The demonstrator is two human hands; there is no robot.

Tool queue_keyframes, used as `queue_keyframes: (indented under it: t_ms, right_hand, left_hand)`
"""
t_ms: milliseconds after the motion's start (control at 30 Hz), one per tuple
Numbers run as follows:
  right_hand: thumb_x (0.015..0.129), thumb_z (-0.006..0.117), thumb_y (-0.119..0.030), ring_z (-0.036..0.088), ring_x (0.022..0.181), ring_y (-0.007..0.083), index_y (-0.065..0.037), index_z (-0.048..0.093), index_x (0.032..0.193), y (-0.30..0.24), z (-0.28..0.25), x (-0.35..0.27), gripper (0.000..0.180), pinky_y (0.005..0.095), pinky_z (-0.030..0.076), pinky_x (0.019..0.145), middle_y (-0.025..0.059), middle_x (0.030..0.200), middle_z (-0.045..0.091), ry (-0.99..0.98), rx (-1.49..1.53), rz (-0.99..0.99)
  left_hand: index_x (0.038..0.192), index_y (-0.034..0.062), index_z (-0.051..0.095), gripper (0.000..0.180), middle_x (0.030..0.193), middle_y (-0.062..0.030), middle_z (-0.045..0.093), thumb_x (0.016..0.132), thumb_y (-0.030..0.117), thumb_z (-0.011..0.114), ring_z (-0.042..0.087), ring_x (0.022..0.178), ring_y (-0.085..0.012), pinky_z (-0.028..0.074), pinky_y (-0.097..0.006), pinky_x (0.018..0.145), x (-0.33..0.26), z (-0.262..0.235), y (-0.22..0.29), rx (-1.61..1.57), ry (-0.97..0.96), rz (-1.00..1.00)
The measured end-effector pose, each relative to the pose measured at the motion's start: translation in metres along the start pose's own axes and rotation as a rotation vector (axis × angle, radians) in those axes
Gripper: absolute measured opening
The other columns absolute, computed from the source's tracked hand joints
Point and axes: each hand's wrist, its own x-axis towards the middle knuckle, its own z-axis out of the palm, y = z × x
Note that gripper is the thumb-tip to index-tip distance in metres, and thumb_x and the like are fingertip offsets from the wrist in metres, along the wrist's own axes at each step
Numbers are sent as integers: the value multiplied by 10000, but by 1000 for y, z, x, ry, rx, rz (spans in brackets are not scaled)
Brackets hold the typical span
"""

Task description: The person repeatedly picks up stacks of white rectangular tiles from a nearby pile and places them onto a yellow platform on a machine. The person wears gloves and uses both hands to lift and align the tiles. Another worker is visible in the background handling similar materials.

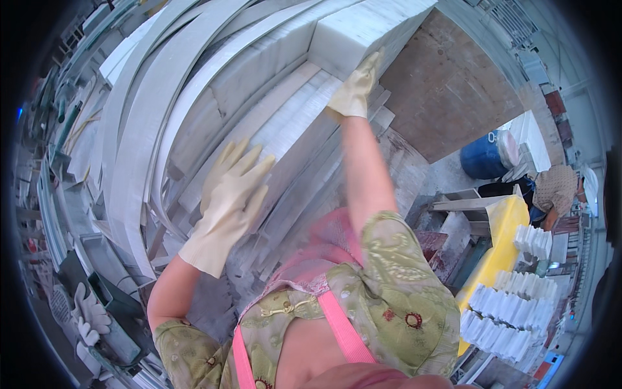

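Note:
Both my hands wear cream rubber gloves. My left hand point(230, 201) lies palm down with its fingers spread, over the near part of a layered stack of pale stone slabs point(301, 107). Farther forward, my right hand point(355, 89) stretches its fingers along the side of a thick white grey-veined stone block point(363, 32). It appears to touch the block's near right edge. Behind the stack, long pale strips point(139, 155) curve in the fisheye picture. Neither hand grips anything that I can see.
A large brown sheet point(453, 84) stands at the right, with a blue drum point(481, 157) beyond it. A person point(557, 188) bends near a yellow panel point(495, 243) and stacked white pieces point(508, 311). White gloves point(91, 314) lie beside a green trough point(113, 301) at lower left.

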Motion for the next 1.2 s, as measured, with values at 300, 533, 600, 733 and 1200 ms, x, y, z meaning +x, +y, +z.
queue_keyframes:
  t_ms: [300, 533, 600, 733, 1200]
  right_hand:
    - [1089, 281, -534, 303, 1508, 258, -63, 238, 1614, 6, -38, -13, 706, 374, 280, 1223, 111, 1653, 292, -12, 134, 39]
    - [978, 528, -189, 377, 1465, 335, -46, 359, 1547, 122, -312, -75, 610, 390, 334, 1197, 194, 1565, 421, 149, -827, 153]
    - [922, 619, -177, 387, 1463, 323, -60, 359, 1543, 157, -417, -146, 684, 387, 350, 1196, 197, 1552, 440, -55, -1377, 397]
    - [951, 502, -229, 529, 1314, 389, -61, 520, 1399, 183, -531, -370, 479, 478, 420, 1122, 222, 1423, 557, -453, -1808, 660]
    - [997, 610, -343, 629, 816, 176, 10, 703, 1068, 149, -511, -688, 372, 384, 518, 729, 80, 873, 686, 768, -433, 714]
  left_hand:
    - [1266, 76, 662, 441, 1399, -211, 597, 826, 67, 696, 468, 1386, -445, 318, -538, 1207, 0, 0, -1, -32, 1, -10]
    - [1265, 85, 669, 438, 1364, -218, 618, 828, 65, 701, 511, 1346, -441, 332, -537, 1200, -4, 4, -6, -35, 34, 25]
    - [1261, 87, 676, 424, 1353, -216, 626, 837, 71, 699, 526, 1335, -429, 331, -533, 1201, -7, 11, -11, -54, 88, 46]
    - [1217, 82, 689, 364, 1287, -216, 652, 854, 87, 675, 566, 1284, -396, 351, -549, 1171, -8, 27, -20, -88, 215, 105]
    - [1223, 152, 713, 367, 1329, -143, 665, 879, 66, 617, 592, 1278, -355, 349, -587, 1168, -9, 3, 7, 114, 97, -6]
